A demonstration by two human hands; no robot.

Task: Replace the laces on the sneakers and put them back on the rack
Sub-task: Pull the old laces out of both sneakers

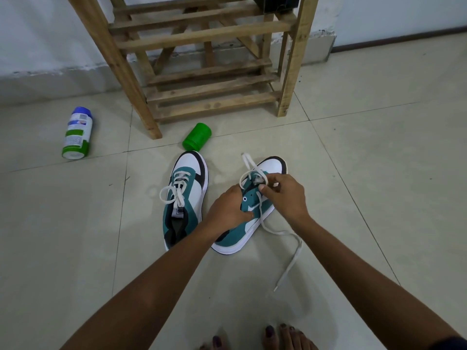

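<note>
- No word, brand or number can be read anywhere.
- Print is seen on the label of the spray can (pixel 77 132) lying on the floor, but it is too blurred to be made out.
- A dark mark is seen on the tongue tag of the left sneaker (pixel 185 198), too small to be read.

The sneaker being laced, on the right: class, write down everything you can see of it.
The right-hand sneaker has a teal upper, white panels and white sole, with a black-trimmed white toe. It lies on the tiled floor, tilted onto its side, toe pointing towards the wooden rack. Its off-white lace is only partly threaded: a loop stands near the toe and one long end trails across the floor. The left hand holds its side; the right hand pinches the lace by the eyelets.
</note>
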